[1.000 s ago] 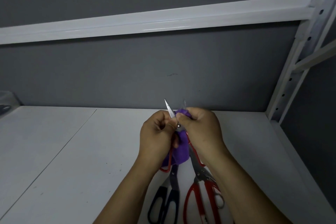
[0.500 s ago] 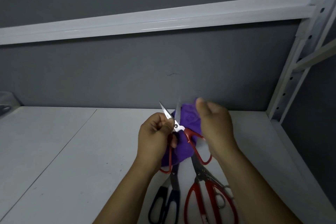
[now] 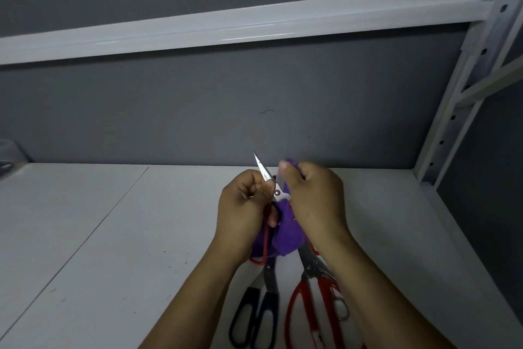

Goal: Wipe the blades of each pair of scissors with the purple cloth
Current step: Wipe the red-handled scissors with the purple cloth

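My left hand (image 3: 244, 207) grips small red-handled scissors (image 3: 268, 181) held above the shelf, blades spread and pointing up. One bare blade sticks up to the left. My right hand (image 3: 314, 201) pinches the purple cloth (image 3: 285, 238) around the other blade, which the cloth hides. The cloth hangs down between both hands. On the shelf below lie black-handled scissors (image 3: 260, 312) and large red-handled scissors (image 3: 314, 292), both with blades pointing away from me.
The white shelf board (image 3: 113, 235) spreads out to the left. A grey wall stands behind it. A white perforated upright (image 3: 452, 111) rises at the right and a white beam (image 3: 254, 26) crosses overhead. Something pale and blurred (image 3: 8, 159) sits at the far left edge.
My right hand with the cloth slid up the right blade and opened half a second ago; now it has closed the cloth round that blade again, near its tip.
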